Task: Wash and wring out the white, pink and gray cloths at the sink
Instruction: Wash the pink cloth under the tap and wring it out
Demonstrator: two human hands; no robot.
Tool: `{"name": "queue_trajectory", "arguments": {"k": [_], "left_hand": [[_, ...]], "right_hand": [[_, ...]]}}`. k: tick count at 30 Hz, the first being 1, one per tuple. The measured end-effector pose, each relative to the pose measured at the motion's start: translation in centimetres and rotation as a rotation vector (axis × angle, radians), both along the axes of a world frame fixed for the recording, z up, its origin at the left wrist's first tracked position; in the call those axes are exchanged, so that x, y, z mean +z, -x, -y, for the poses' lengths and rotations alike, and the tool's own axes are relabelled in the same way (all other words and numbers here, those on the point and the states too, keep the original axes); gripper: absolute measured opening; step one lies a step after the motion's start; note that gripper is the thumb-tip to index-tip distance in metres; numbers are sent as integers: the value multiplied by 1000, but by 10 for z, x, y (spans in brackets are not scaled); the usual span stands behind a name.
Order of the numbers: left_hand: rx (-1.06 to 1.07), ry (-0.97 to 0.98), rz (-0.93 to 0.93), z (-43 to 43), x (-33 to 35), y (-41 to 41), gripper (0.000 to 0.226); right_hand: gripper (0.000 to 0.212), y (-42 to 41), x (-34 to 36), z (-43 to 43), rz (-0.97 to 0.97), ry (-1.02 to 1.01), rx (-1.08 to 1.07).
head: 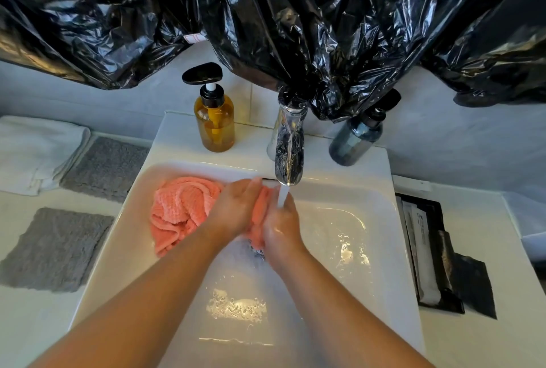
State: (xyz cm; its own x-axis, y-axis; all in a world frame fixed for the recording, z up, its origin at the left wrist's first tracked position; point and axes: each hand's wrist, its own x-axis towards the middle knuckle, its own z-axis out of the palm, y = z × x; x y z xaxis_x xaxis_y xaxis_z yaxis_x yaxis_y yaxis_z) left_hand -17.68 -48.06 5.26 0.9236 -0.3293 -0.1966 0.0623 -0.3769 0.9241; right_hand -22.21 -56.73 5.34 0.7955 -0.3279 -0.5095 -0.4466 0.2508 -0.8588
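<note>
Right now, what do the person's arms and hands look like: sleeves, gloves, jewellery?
Both forearms are bare as far as the frame shows: no sleeves. The left hand and right hand wear no gloves; no watch or bracelet at either wrist. Rings: too blurred to tell.

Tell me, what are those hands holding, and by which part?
Left hand and right hand both hold the pink cloth by its end nearest the tap, bunched between them.
</note>
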Motion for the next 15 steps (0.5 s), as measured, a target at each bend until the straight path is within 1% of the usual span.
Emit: {"name": "queue_trajectory", "arguments": {"k": [1, 3, 4, 5, 6, 7, 8, 9, 11, 12, 14, 15], "left_hand": [[-51, -160, 169, 5, 2, 3, 42], [-95, -225, 328, 10, 18, 7, 25], [-102, -182, 318, 6, 14, 6, 31], [-132, -179, 306, 2, 11, 7, 45], [-148, -99, 200, -4, 2, 10, 55], [-183, -75, 72, -12, -4, 11, 61], [-232, -71, -28, -19, -7, 12, 64], [-311, -113, -81, -27, -2, 14, 62], [-442, -170, -190, -38, 4, 10, 43], [-463, -176, -238, -39, 10, 7, 31], [-395, -110, -317, -42, 16, 0, 12], [-344, -49, -345, -42, 20, -1, 9]], "right_hand": [[39, -2, 0, -5, 15, 64, 3], [31, -5, 3, -2, 32, 111, -2], [23, -9, 6, 3, 39, 132, -3], [17, -14, 9, 10, 60, 134, 4], [16, -17, 12, 15, 81, 103, 16], [19, -22, 15, 20, 88, 24, 8], [19, -27, 16, 25, 74, -50, -3], [19, -30, 14, 30, 82, -101, -4], [14, -27, 15, 41, 112, -107, 4], [11, -22, 16, 49, 137, -135, -7], [19, -6, 11, 60, 158, -216, -31], [24, 2, 6, 62, 119, -246, -32]]}}
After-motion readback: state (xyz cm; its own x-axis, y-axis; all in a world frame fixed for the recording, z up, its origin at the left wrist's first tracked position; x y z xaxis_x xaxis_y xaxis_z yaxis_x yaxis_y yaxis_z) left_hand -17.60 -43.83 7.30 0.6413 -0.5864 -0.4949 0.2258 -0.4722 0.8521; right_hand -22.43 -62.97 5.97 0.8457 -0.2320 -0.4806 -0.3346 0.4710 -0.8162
